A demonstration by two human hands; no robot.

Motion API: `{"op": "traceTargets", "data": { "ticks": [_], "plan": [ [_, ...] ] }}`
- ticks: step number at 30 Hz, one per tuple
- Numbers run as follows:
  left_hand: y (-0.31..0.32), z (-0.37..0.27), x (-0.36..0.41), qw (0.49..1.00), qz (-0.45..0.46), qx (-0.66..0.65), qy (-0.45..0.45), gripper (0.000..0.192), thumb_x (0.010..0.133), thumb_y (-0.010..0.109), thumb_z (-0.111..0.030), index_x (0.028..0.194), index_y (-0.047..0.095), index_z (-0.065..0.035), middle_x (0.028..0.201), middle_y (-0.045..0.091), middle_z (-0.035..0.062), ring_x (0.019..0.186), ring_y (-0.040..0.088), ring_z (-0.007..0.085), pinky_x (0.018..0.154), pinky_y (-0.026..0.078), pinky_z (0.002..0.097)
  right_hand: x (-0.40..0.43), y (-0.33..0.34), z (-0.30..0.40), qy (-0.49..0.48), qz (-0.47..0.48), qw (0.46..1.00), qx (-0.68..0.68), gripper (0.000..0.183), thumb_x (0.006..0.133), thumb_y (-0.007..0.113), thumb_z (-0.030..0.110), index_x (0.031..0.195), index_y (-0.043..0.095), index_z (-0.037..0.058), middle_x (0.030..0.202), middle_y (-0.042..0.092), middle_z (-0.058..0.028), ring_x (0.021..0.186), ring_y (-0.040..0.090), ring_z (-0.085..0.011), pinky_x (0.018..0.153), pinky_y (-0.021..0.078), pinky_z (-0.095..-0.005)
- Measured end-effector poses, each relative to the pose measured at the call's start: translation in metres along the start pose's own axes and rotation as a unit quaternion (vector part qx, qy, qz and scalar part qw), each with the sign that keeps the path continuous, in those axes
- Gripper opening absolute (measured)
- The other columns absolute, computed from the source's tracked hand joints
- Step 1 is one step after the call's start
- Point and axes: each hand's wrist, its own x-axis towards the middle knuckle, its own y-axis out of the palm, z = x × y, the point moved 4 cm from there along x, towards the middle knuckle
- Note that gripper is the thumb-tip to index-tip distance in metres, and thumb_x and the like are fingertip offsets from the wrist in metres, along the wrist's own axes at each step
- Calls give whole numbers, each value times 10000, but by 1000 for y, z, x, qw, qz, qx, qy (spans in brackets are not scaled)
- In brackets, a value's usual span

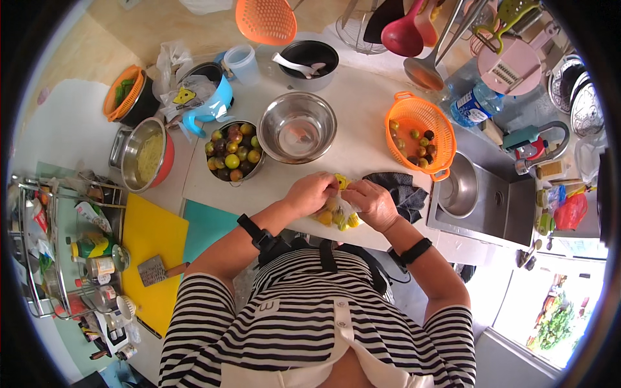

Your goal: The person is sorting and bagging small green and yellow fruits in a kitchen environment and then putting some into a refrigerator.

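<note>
At the counter's front edge, my left hand (pixel 315 193) and my right hand (pixel 371 201) pinch the top of a clear plastic bag (pixel 335 217) that holds several yellow-green round fruits. The bag has a yellow printed patch near my fingers. Beyond my hands stands a shiny steel bowl (pixel 297 128). To its left, a round pot (pixel 236 180) is heaped with green and dark purple fruits. An orange plastic colander (pixel 420 133) with some of the same fruits sits to the right. A dark crumpled cloth (pixel 400 194) lies right beside my right hand.
A steel sink (pixel 514 208) with a basin (pixel 453 186) is at the right. On the left are a bowl of pale shreds (pixel 149 157), a yellow cutting board (pixel 153 233) with a cleaver (pixel 153 271), and a wire rack of jars (pixel 58 242). Utensils such as a pink ladle (pixel 402 36) hang above.
</note>
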Motion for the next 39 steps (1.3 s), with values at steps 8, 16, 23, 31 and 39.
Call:
{"op": "traceTargets", "data": {
  "ticks": [8,16,23,31,39],
  "plan": [
    [3,6,-8,979,-58,195,27,68,859,627,-119,906,616,-71,923,634,89,926,610,321,749,509,418,-38,-28,6,7,76,997,-15,331,713,714,87,1042,688,110,1003,656,-29,902,637,-237,813,541,-370],
    [9,-35,-15,968,-8,233,91,239,784,754,-197,953,646,-67,939,606,95,937,590,310,803,503,425,-69,-90,-4,179,-20,983,-33,275,822,705,53,1091,653,65,1037,625,-89,905,655,-276,754,571,-366],
    [19,-25,-5,955,21,288,60,212,764,755,-126,896,610,-46,911,609,122,919,582,341,796,483,446,-118,-117,25,280,-114,950,-72,180,817,685,27,996,679,44,996,639,-84,849,664,-288,726,569,-372],
    [18,7,-7,921,25,350,168,196,767,684,-98,946,615,-56,872,630,168,845,606,374,751,495,478,-221,-129,147,485,-147,843,-182,173,835,643,66,1006,664,61,997,625,-91,878,648,-278,737,554,-375],
    [55,-42,-15,898,31,332,288,201,756,672,-82,941,602,-48,871,616,165,855,596,374,769,491,475,-298,-109,331,600,-184,735,-257,225,783,657,101,1007,635,102,1000,618,-59,915,640,-233,753,553,-343]
  ]
}}
